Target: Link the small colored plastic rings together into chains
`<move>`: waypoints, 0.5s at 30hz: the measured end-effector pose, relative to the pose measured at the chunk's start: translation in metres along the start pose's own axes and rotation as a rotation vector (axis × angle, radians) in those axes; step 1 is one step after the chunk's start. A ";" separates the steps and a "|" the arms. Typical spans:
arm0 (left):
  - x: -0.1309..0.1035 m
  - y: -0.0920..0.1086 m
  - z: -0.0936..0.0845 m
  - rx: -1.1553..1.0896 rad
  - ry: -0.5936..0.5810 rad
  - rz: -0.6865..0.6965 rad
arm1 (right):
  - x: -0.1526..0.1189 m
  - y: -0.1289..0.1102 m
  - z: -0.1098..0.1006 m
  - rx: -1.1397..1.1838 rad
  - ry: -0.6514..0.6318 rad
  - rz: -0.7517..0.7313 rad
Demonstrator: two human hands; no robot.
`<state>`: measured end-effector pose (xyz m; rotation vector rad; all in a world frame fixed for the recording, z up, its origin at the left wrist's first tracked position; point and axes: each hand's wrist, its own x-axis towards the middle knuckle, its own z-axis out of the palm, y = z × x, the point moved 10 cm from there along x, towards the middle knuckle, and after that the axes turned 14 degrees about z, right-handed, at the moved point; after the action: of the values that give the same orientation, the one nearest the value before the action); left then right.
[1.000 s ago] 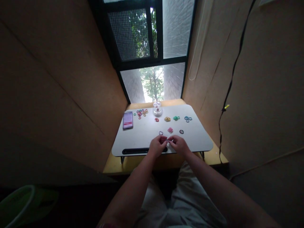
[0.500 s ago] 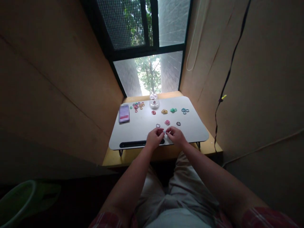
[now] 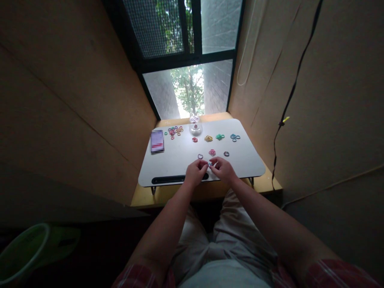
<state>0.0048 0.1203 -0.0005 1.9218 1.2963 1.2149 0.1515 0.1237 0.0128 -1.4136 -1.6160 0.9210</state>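
My left hand (image 3: 195, 172) and my right hand (image 3: 222, 168) meet fingertip to fingertip over the front of a white lap table (image 3: 180, 160). Both pinch a tiny bluish band (image 3: 209, 163) between them. Just beyond my fingers lie a pale purple band (image 3: 200, 156), a pink pile (image 3: 212, 152) and a dark band (image 3: 226, 153). Farther back sit red bands (image 3: 195, 140), a yellow pile (image 3: 208, 138), a green pile (image 3: 220, 137) and blue bands (image 3: 235, 137). A mixed-colour heap (image 3: 175, 131) rests at the back left.
A phone (image 3: 157, 141) lies on the table's left side. At the back edge stands a clear container (image 3: 195, 127). A black slot (image 3: 168, 179) runs along the front edge, partly behind my left hand. On the floor at lower left is a green basket (image 3: 25, 250).
My fingers have shifted slightly around the small band, which both hands still hold. The whole view has moved a little; the piles on the table lie as before.
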 end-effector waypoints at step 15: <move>-0.001 0.007 0.000 0.014 0.000 0.039 | 0.002 0.005 0.003 -0.011 0.001 -0.008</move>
<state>0.0077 0.1161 0.0047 1.9650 1.2763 1.2277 0.1510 0.1261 0.0069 -1.4135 -1.6267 0.9077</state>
